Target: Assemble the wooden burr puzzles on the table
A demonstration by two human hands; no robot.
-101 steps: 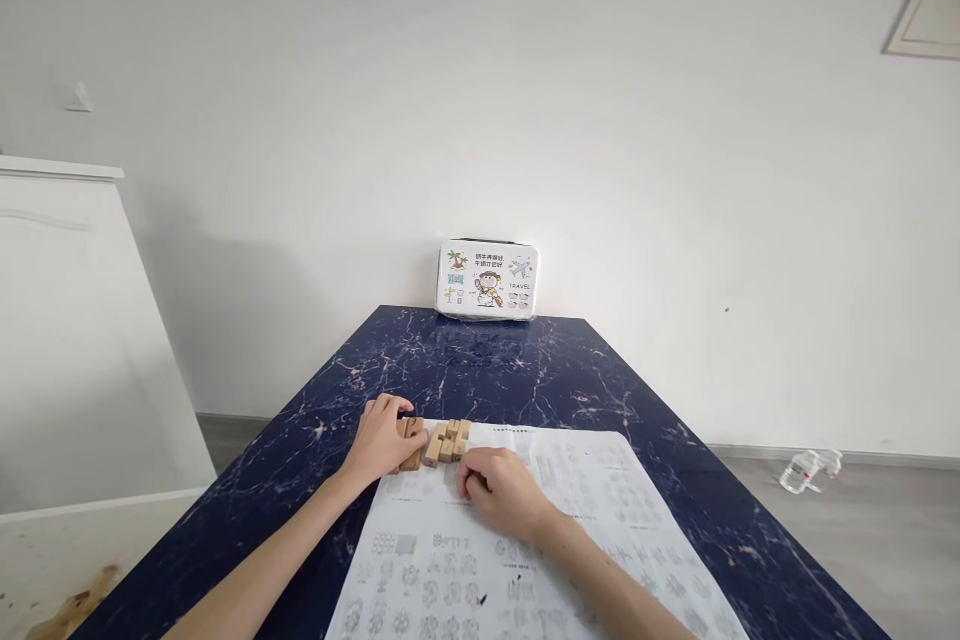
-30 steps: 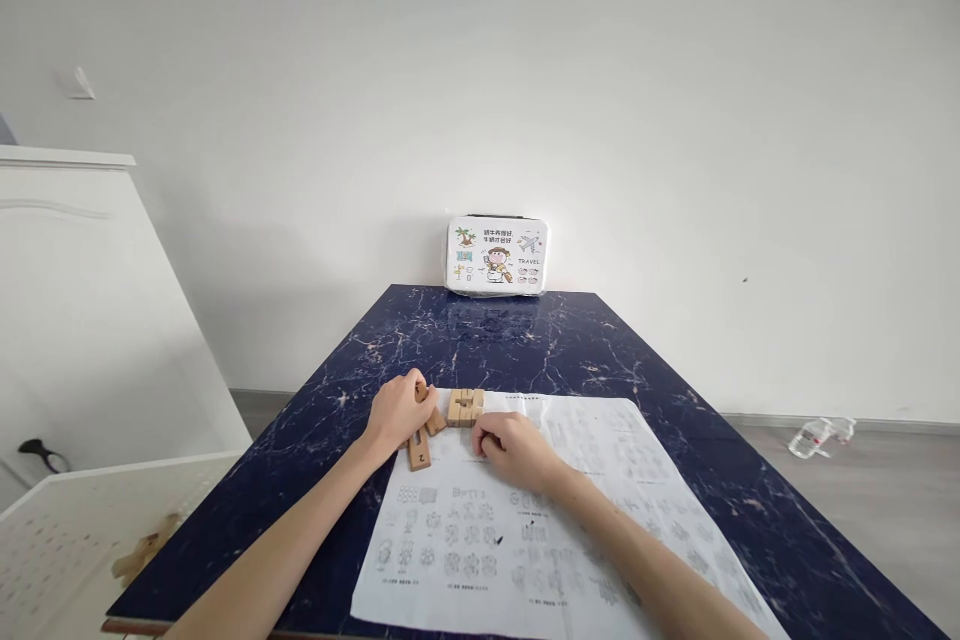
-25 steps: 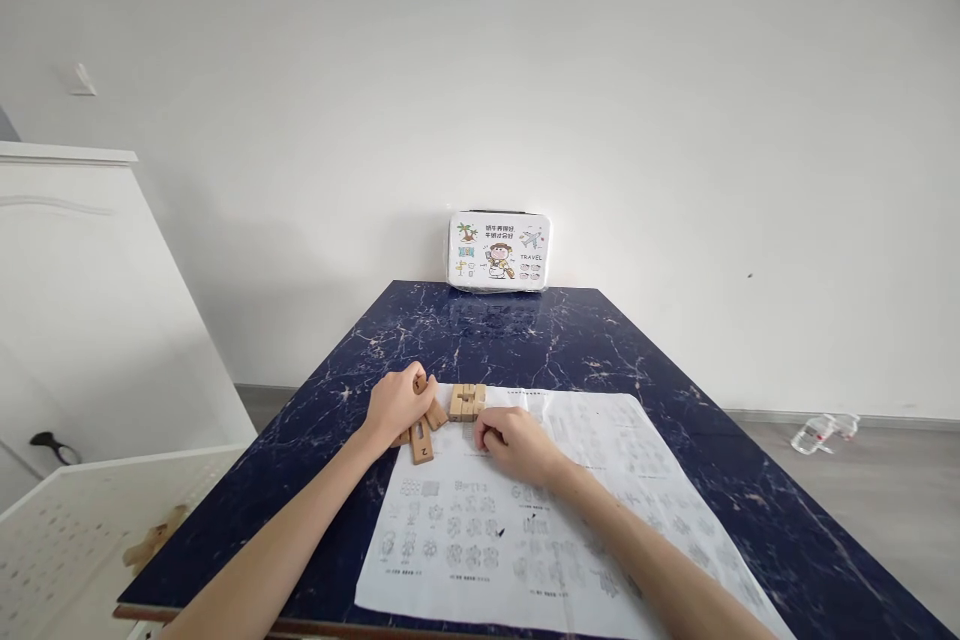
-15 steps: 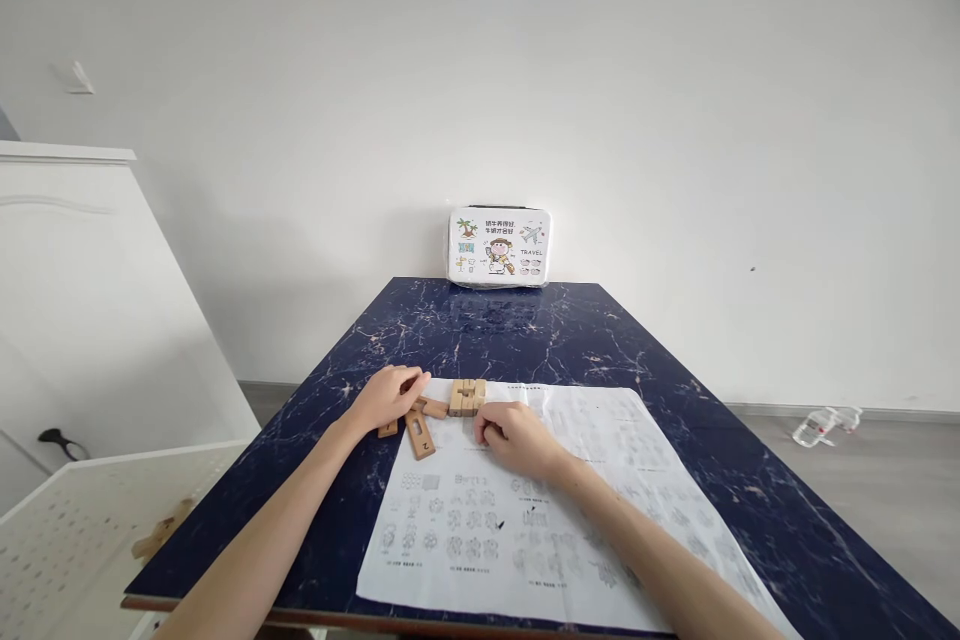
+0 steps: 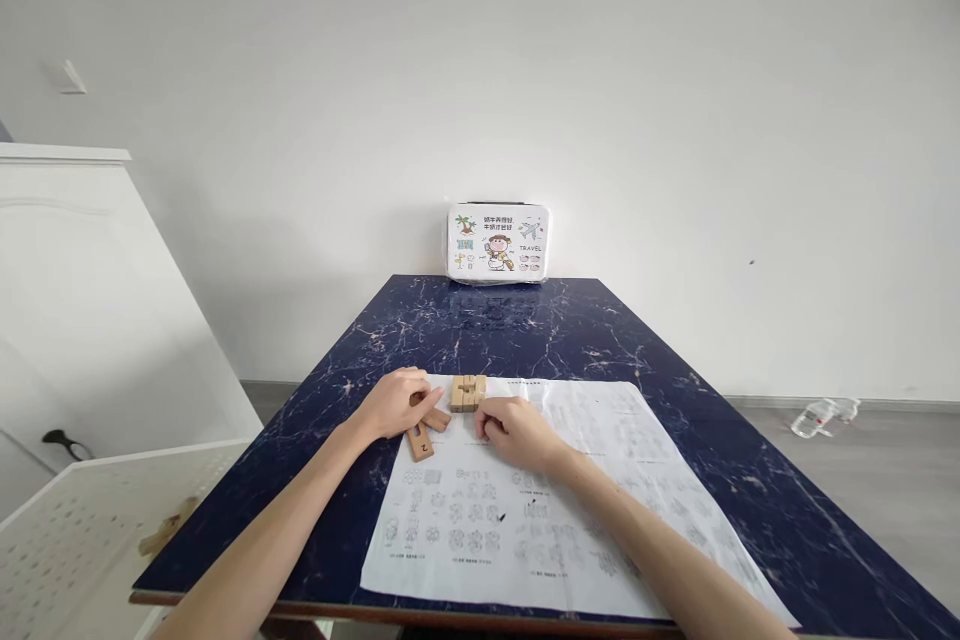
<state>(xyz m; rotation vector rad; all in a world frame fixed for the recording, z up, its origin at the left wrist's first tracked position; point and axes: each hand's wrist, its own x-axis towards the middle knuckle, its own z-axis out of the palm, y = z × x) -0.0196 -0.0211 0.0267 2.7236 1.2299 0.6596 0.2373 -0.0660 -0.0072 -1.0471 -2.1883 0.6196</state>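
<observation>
My left hand [image 5: 397, 403] lies over a few loose wooden puzzle pieces at the sheet's left edge. Its thumb is stretched out and its fingers bend down onto the wood, partly hiding it. Out from under it stick a notched wooden piece marked 2 [image 5: 421, 442] and another wooden piece [image 5: 436, 419]. To the right stands a small block of interlocking wooden pieces [image 5: 468, 394] with a gap in its top. Just right of and nearer than this block, my right hand [image 5: 514, 430] rests on the paper, fingers curled in, with nothing visible in them.
A printed instruction sheet [image 5: 570, 520] with puzzle drawings covers the near part of the dark blue marbled table [image 5: 525, 330]. A white cartoon case [image 5: 499, 243] stands at the far edge. Left is a white perforated surface [image 5: 67, 510] with wooden pieces [image 5: 169, 526]; plastic bottles [image 5: 814, 419] lie on the floor.
My left hand has shifted slightly right over the loose pieces, its thumb now stretched out, and covers one piece that showed before. The wooden block's top looks different. My right hand stays nearly still.
</observation>
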